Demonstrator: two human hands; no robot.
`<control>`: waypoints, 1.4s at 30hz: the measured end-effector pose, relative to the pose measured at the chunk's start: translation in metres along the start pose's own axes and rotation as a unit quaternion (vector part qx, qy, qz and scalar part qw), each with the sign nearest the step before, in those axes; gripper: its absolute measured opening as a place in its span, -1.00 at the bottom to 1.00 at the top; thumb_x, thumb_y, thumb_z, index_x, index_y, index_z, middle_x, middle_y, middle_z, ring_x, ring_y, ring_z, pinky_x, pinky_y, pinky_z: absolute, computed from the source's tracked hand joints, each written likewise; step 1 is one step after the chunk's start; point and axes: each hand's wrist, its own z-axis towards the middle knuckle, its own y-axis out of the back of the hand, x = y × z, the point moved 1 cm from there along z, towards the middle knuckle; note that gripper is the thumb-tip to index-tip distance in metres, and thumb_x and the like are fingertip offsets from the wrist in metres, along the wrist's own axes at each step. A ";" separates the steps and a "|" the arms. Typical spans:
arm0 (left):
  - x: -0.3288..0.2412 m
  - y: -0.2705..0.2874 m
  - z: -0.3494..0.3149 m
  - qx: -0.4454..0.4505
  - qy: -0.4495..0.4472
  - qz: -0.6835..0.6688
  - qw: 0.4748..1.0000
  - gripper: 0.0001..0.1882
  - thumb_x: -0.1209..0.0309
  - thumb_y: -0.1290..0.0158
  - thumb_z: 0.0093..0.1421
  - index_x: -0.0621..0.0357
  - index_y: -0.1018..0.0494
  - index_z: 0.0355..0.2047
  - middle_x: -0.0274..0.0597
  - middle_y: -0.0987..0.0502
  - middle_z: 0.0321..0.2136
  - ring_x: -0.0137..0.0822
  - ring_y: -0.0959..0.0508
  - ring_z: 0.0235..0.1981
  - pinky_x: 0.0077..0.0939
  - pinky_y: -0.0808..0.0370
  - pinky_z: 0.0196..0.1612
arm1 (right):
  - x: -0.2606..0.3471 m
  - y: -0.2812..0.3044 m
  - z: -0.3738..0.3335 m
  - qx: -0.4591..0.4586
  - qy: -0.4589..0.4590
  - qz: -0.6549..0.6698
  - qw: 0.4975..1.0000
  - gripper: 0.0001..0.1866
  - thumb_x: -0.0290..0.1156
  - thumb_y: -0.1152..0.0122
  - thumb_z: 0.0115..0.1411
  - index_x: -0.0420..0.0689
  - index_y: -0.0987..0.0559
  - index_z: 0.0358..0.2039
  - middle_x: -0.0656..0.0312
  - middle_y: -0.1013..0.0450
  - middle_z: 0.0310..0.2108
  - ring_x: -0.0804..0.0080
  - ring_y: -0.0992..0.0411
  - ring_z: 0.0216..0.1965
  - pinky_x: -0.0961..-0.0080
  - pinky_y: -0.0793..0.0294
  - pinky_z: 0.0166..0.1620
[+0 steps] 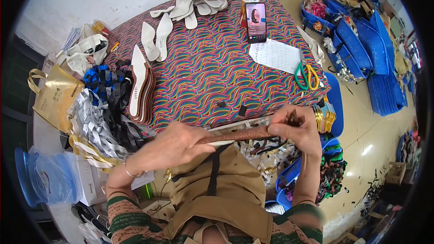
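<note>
A brown insole [244, 134], seen almost edge-on, is held above a tan apron [242, 178]. The left hand [176, 144] grips one end; the right hand [299, 129] pinches the other, fingers curled. On the worktop [203, 88] are stacked insoles [139, 86], scissors [303, 65] and a phone [256, 23].

Lettering marks the gold bag [58, 95], pale insoles [138, 81], paper sheet [273, 56], phone [256, 22].
</note>
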 end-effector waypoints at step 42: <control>0.003 -0.080 0.024 -0.174 0.137 -0.653 0.725 -0.60 0.57 0.01 0.20 0.44 -0.35 0.06 0.23 -0.44 0.06 -0.09 -0.53 0.03 -0.28 -0.53 0.05 | -0.058 -0.087 0.005 -0.087 0.113 -0.032 0.989 -0.91 -0.62 -0.30 0.03 -0.23 -0.56 -0.44 0.42 -0.42 -0.59 0.82 -0.26 -0.56 0.75 -0.21 -0.53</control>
